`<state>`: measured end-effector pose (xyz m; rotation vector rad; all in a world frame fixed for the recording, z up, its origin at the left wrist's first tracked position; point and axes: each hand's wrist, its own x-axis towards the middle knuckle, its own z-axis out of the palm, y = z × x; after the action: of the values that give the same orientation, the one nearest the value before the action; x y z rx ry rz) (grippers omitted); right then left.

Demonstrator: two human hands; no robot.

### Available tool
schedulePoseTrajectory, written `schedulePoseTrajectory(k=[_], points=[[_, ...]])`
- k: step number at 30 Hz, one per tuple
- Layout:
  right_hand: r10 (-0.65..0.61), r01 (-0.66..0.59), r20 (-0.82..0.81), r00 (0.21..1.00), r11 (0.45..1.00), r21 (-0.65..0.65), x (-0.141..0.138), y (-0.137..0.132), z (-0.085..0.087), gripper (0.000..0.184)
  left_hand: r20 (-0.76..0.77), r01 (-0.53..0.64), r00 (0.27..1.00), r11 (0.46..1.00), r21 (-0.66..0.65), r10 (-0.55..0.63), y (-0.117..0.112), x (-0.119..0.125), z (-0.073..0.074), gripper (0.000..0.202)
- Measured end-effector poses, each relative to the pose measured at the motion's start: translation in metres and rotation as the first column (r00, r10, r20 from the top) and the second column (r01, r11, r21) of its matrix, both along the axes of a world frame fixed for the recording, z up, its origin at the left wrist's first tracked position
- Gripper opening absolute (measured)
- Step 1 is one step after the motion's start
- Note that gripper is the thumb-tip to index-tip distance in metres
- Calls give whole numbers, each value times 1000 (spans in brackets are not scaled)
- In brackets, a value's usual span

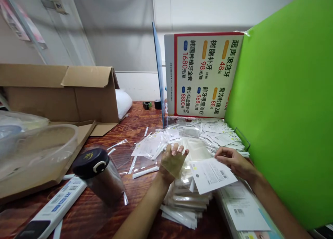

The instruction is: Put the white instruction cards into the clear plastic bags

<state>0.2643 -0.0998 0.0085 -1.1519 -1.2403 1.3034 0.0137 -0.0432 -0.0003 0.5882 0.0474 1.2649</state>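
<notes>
My left hand (172, 160) lies with its fingers stretched out inside a clear plastic sleeve (194, 152), over a stack of clear sleeves (186, 201). My right hand (232, 160) pinches the top edge of a white printed card (212, 175) that rests tilted on the same stack, just right of my left hand. A loose heap of clear packets with white cards (200, 133) spreads behind both hands.
A bright green board (283, 103) walls off the right. A printed price sign (204, 74) and a blue sheet (158, 72) stand behind. An open cardboard box (65, 90) is at left, with a dark flask (100, 175), a plastic tub (39, 145) and a white flat box (56, 204).
</notes>
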Motion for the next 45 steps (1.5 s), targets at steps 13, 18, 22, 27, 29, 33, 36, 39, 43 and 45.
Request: schedulePoseTrajectory(k=[13,18,22,27,29,33,36,39,43,45], points=[[-143,148,-82,986,987,56,0,6,-3,32,-193,-55,980,998,-27,49,1,4,10,17],[-156,162,-82,984,984,72,1,8,-5,35,-322,-77,944,997,-16,68,3,6,4,24],[-160,166,-91,983,985,57,0,7,-2,36,-312,-15,950,1000,-23,7,4,7,0,25],[-189,192,-45,981,978,85,3,9,-5,39,-280,-1,960,999,-50,-13,2,8,2,62],[-202,205,-45,978,975,86,5,11,-8,39,-303,15,953,1000,-20,-20,1,9,4,65],[-207,213,-71,976,972,99,9,14,-15,40,-445,7,895,1000,-7,-9,-2,11,4,56],[-201,207,-60,978,970,129,9,13,-14,39,-511,-44,859,999,-18,28,-3,13,3,49],[-245,246,-30,969,954,172,8,11,-10,36,-556,-51,830,998,-21,30,-4,13,4,50],[-318,315,-21,948,924,216,6,9,-8,35,-578,-42,816,999,-22,21,-4,13,3,53],[-356,353,-27,934,908,227,5,9,-8,36,-576,-47,816,999,2,39,-4,14,2,55]])
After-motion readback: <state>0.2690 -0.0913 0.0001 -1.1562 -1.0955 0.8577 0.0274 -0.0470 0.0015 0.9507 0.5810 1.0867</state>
